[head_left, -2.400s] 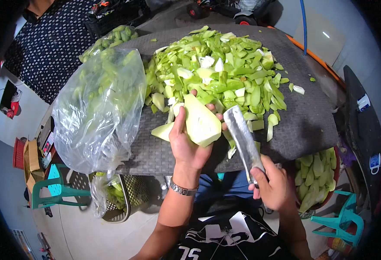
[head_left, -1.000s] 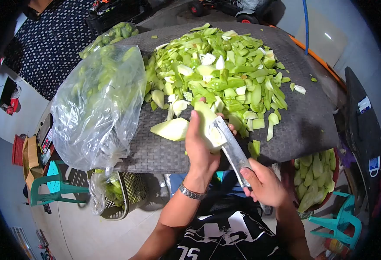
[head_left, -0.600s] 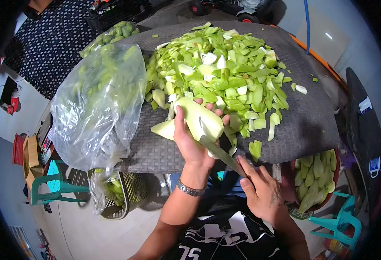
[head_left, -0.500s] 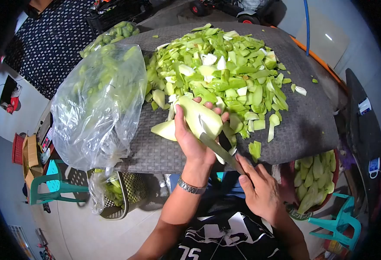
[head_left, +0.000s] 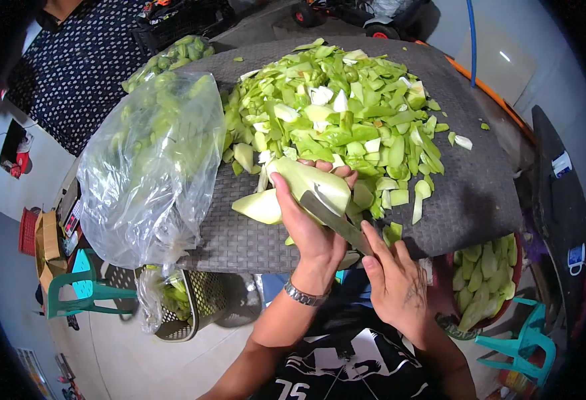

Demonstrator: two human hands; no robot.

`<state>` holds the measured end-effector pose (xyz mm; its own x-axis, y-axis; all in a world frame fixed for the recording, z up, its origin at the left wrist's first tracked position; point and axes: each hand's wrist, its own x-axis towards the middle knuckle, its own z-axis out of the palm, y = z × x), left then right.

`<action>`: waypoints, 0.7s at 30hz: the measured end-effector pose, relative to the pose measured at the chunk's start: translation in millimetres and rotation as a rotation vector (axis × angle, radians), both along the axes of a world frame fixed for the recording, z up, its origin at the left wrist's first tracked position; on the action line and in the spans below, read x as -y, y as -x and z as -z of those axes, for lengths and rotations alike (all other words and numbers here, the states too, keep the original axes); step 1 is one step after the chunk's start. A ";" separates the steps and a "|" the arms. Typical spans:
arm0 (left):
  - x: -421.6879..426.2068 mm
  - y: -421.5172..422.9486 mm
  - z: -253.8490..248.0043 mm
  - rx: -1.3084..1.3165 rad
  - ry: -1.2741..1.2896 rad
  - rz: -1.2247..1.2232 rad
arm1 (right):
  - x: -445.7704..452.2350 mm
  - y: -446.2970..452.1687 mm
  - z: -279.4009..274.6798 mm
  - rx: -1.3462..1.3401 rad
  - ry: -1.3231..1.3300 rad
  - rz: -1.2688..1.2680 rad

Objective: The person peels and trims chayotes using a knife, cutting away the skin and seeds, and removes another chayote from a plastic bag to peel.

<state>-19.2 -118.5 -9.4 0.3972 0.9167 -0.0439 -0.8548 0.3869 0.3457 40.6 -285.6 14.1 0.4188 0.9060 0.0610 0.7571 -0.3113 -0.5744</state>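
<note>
A pale green peeled vegetable piece (head_left: 293, 175) rests in my left hand (head_left: 313, 230), with the thumb along its near left side and fingertips showing behind it. My right hand (head_left: 396, 283) is closed on a knife (head_left: 336, 220), whose blade lies against the cut face of the piece. Another peeled piece (head_left: 258, 207) lies on the dark woven tabletop (head_left: 240, 247), just left of my left hand. Beyond my hands spreads a large heap of green peelings and offcuts (head_left: 346, 107).
A clear plastic bag of green vegetables (head_left: 153, 153) covers the table's left side. Below are a slotted basket (head_left: 203, 300), a red-rimmed tub of peeled pieces (head_left: 486, 280) and teal stools (head_left: 83, 290), (head_left: 526, 340). A person in a patterned shirt (head_left: 80, 67) is at the upper left.
The knife has turned from flat beside the piece to blade against its cut face. My left hand and the piece have shifted slightly right since the last moment, and my right hand follows along.
</note>
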 end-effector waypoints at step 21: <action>-5.8 18.4 0.0 -0.017 0.095 0.182 | -0.6 -30.6 -10.0 -0.868 0.018 0.107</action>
